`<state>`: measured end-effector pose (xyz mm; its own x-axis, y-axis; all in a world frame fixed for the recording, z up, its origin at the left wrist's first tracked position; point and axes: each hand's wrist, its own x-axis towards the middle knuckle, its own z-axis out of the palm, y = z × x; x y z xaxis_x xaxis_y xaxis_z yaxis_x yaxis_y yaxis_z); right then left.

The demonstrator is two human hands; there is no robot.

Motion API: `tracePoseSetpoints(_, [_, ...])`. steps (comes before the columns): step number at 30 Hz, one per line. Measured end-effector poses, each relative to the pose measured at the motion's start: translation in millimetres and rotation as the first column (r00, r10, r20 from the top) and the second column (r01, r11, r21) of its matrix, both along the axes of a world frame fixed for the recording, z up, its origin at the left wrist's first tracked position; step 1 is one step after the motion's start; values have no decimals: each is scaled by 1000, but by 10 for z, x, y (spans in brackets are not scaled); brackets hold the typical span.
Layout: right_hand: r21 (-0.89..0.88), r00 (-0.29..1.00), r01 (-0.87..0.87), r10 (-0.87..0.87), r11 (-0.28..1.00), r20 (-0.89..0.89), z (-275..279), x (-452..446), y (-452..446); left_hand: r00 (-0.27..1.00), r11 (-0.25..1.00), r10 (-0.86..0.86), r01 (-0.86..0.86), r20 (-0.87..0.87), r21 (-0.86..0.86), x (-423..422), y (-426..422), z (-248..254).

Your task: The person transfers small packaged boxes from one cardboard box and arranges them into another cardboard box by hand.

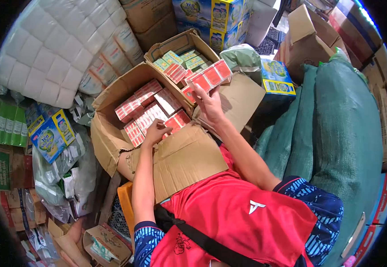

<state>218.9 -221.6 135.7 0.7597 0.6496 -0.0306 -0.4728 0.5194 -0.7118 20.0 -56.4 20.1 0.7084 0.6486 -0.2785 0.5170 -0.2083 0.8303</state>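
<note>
My right hand (209, 104) holds up a wrapped pack of small red-and-white boxes (211, 76), over the side between two open cartons. Inside the nearer cardboard carton (109, 107), my left hand (157, 131) is closed at a red-and-white pack (177, 121), fingers bent at its edge; whether it grips the pack is unclear. Several more red-and-white packs (147, 116) fill that carton in rows. The farther carton (189, 37) contains green-and-yellow packs (172, 58) and some red ones (175, 72).
A carton flap (189, 155) folds toward my body. Large green woven sacks (347, 129) stand on the right. White wrapped tissue packs (55, 49) rise at the left, above blue-and-yellow boxes (51, 135) and plastic bags (53, 187). Another open carton (309, 49) stands at the back right.
</note>
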Motion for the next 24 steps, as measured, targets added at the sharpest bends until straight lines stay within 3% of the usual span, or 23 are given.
tracePoseSetpoints(3, [-119, 996, -12, 23, 993, 85, -72, 96, -137, 989, 996, 39, -49, 142, 68, -39, 82, -202])
tracePoseSetpoints(4, [-142, 990, 17, 3, 990, 141, -99, 163, -158, 979, 996, 89, -86, 181, -21, -30, 90, -147])
tracePoseSetpoints(7, [79, 994, -76, 69, 994, 87, -93, 229, -240, 921, 934, 259, -162, 292, -319, 26, 11, 83])
tracePoseSetpoints(9, [191, 999, -43, 44, 981, -3, -57, 219, -200, 868, 882, 381, -237, 320, -406, -49, 109, 6])
tracePoseSetpoints(10, [161, 997, -74, 74, 984, 8, -69, 229, -195, 835, 852, 439, -271, 330, -447, -124, 232, -99])
tracePoseSetpoints(11, [132, 995, -104, 103, 986, 17, -103, 237, -190, 762, 806, 454, -129, 462, -578, -257, 482, -399])
tracePoseSetpoints(13, [27, 979, -203, 202, 979, 7, -217, 242, -172, 608, 722, 520, 61, 599, -689, -201, 113, 370])
tracePoseSetpoints(14, [-2, 954, -301, 301, 954, -2, -249, 197, -160, 560, 658, 545, 176, 624, -732, -195, 18, 597])
tracePoseSetpoints(15, [-37, 918, -392, 393, 919, 51, -254, 95, -150, 529, 679, 546, 176, 650, -713, -216, 2, 589])
tracePoseSetpoints(18, [-297, 754, -492, 571, 819, 325, -142, -354, -119, 597, 605, 529, 233, 603, -761, -219, 57, 421])
tracePoseSetpoints(19, [-239, 738, -525, 577, 817, 350, -156, -486, -95, 662, 643, 378, 316, 647, -698, -269, 101, 353])
tracePoseSetpoints(20, [-179, 723, -557, 580, 811, 374, -169, -598, -85, 697, 615, 348, 335, 627, -714, -261, 120, 262])
tracePoseSetpoints(21, [-126, 699, -701, 711, 702, 72, 4, -673, -157, 710, 614, 311, 357, 632, -704, -253, 115, 264])
tracePoseSetpoints(22, [-71, 749, -659, 644, 749, -152, 4, -744, -145, 721, 610, 274, 382, 636, -695, -247, 105, 262])
tracePoseSetpoints(24, [-185, 857, -497, 513, 848, 52, -156, -755, -63, 731, 631, 383, 239, 564, -738, -241, 86, 265])
